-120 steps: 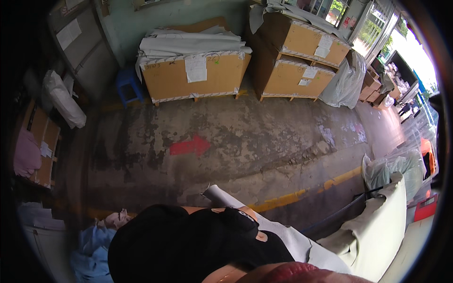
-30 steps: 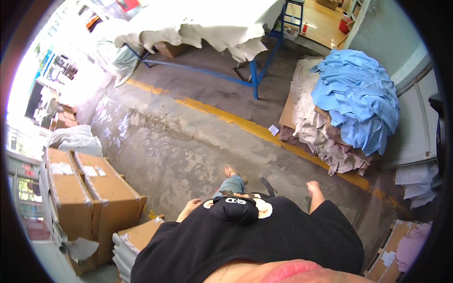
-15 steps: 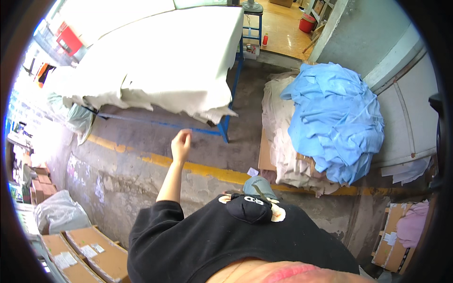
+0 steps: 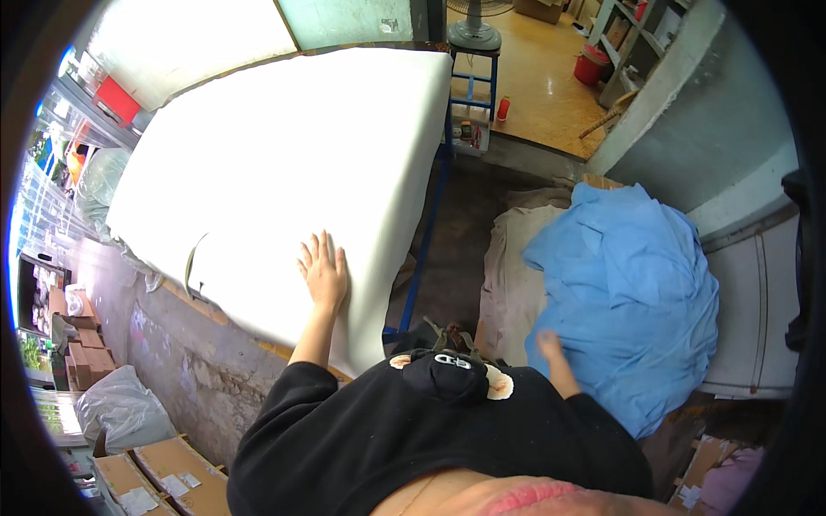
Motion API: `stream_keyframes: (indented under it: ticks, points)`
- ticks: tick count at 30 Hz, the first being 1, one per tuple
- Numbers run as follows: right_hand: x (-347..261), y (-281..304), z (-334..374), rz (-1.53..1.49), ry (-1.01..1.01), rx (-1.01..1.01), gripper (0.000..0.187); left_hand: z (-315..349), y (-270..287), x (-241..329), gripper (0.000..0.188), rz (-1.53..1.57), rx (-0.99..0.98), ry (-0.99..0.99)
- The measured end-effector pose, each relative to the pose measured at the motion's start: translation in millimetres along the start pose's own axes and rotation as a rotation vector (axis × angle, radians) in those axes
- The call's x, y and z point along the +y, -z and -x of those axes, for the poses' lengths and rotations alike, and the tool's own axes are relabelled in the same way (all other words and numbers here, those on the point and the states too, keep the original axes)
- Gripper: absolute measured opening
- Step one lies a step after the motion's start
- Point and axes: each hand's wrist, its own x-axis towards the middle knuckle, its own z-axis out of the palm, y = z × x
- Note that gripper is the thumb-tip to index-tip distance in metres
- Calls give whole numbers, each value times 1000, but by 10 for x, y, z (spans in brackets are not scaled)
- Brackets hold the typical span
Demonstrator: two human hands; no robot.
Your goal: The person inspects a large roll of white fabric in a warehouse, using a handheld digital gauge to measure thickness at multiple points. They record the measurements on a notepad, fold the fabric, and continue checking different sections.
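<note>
A large white sheet, cloth or leather, [image 4: 258, 172] covers the table and hangs over its near edge. My left hand [image 4: 325, 279] lies on the sheet towards its near right part, palm down and fingers spread. Nothing is in that hand. To the right, a pile of crumpled blue sheets [image 4: 632, 284] rests over pale beige ones [image 4: 509, 275]. Low at the near left side of the blue pile is my right hand [image 4: 551, 346]. Motion smears its fingers, so I cannot see whether it touches the blue material.
Under the sheet shows a blue table frame [image 4: 418, 288]. Beyond the table stand a fan [image 4: 473, 33] on a stool, a red bottle [image 4: 502, 108] and a red bucket [image 4: 590, 65]. Cardboard boxes [image 4: 185, 469] and a plastic bag [image 4: 127, 411] are at the lower left. A wall [image 4: 688, 112] borders the right.
I have come closer to the table. My left hand has gone from the air before the table onto the white sheet, fingers now spread. My right hand has come into view beside the blue pile.
</note>
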Motion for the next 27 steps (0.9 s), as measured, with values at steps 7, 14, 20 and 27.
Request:
stream_keyframes:
  ticks: [7, 14, 20, 27]
  points:
    - [-1816, 1062, -2463, -181, 200, 57, 22, -1193, -515, 873, 32, 229, 56, -221]
    - [-2895, 882, -3333, 98, 124, -342, 28, -3343, -1571, 2230, 34, 439, -150, -268]
    - [-3874, 769, -4456, 71, 224, -345, 39, -4738, -2083, 2971, 76, -86, -144, -268]
    - [-3744, -618, -6826, 134, 318, -233, 54, -5064, -2049, 3190, 85, -121, -295, -197]
